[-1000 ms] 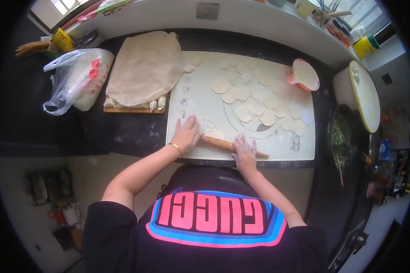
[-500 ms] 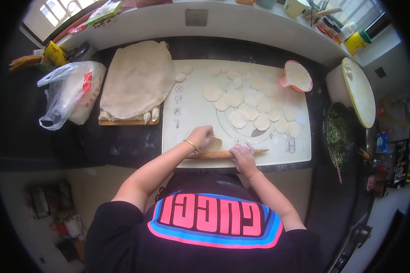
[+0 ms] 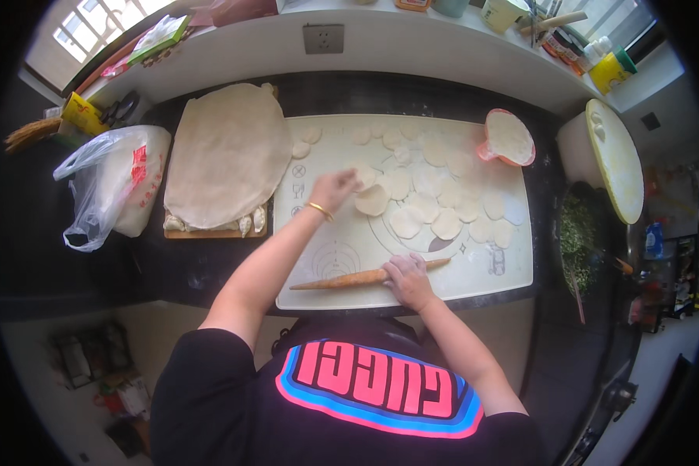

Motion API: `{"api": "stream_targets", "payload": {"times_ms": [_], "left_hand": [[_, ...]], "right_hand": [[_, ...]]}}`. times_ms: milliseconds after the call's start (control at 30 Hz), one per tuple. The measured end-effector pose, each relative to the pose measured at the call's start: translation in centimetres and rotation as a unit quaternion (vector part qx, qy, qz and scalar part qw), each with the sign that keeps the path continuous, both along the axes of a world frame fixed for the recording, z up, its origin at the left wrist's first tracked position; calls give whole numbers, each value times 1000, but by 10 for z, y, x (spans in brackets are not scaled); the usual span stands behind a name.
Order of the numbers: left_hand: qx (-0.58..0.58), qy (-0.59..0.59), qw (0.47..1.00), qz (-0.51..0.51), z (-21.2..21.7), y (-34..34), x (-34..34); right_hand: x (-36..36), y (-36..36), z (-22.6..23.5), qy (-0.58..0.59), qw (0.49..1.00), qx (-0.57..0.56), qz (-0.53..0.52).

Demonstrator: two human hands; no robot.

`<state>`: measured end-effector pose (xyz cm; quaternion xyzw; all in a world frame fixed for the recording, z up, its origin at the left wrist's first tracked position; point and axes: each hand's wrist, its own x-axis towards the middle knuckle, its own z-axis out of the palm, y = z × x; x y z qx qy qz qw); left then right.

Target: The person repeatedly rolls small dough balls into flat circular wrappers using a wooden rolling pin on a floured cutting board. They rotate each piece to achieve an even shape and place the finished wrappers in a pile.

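My left hand (image 3: pixel 335 190), with a gold bangle at the wrist, is over the pale mat (image 3: pixel 318 237), fingers pinched at the edge of a round dough wrapper (image 3: pixel 372 200). That wrapper is beside and partly over others lying flat. My right hand (image 3: pixel 408 279), dusted with flour, grips a tapered wooden rolling pin (image 3: pixel 342 280) near the mat's front edge. Many thin dough rounds (image 3: pixel 406 222) spread across the middle and right of the mat, some overlapping. A few small dough pieces (image 3: pixel 301 150) lie at its far left corner.
A large dough sheet (image 3: pixel 229 155) covers filled dumplings on a wooden board (image 3: pixel 210 233) at left, next to a plastic bag (image 3: pixel 136 182). A pink bowl of flour (image 3: pixel 509 138) stands at the mat's far right. Farther right are a pale-lidded pot (image 3: pixel 617 159) and a pan of chopped greens (image 3: pixel 579 241).
My left hand has carried a dough wrapper from beside the rolling pin up to the other rounds. My right hand stays on the pin, whose left end now shows.
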<state>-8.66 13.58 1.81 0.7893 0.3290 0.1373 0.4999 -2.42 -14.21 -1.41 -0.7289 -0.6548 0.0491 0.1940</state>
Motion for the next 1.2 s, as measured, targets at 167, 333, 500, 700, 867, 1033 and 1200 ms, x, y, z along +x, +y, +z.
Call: {"api": "stream_targets", "payload": {"times_ms": [167, 333, 500, 700, 867, 1033, 1200], "left_hand": [[390, 190, 899, 58, -53, 91, -5], [314, 246, 916, -42, -41, 74, -15], [267, 240, 908, -216, -14, -39, -55], [168, 81, 966, -179, -16, -94, -81], [203, 20, 975, -84, -8, -92, -88], [170, 71, 976, -114, -4, -110, -84], [298, 73, 929, -206, -42, -132, -79]], "right_hand": [[1, 1, 2, 1, 1000, -10, -1], [0, 0, 3, 6, 1000, -3, -1], [1, 0, 3, 4, 1000, 9, 0], [1, -2, 1, 3, 999, 34, 4], [5, -13, 4, -3, 999, 41, -4], [24, -30, 10, -9, 999, 29, 18], [39, -35, 17, -18, 998, 30, 46]]}}
